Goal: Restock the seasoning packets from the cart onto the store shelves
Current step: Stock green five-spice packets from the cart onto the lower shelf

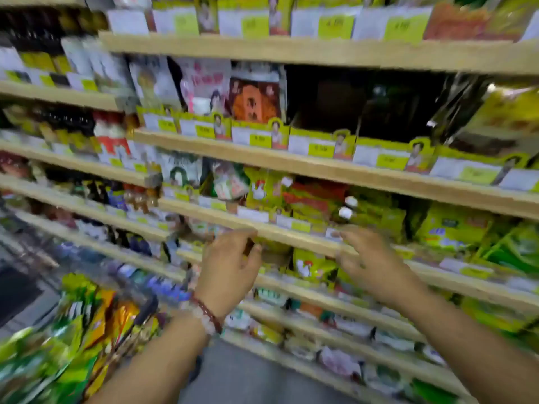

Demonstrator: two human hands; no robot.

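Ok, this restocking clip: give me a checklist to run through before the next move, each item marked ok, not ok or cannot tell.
1. Left hand at the shelf: ok, thumb and fingers close together by the shelf edge.
2. Left hand holding a packet: cannot tell, blurred.
3. Right hand free: ok, fingers relaxed at the same shelf edge.
4. Yellow chicken packets upright below that edge: ok.
5. Stock left in the cart: ok, packets visible lower left.
6. Empty slot on the shelf above: ok, dark gap.
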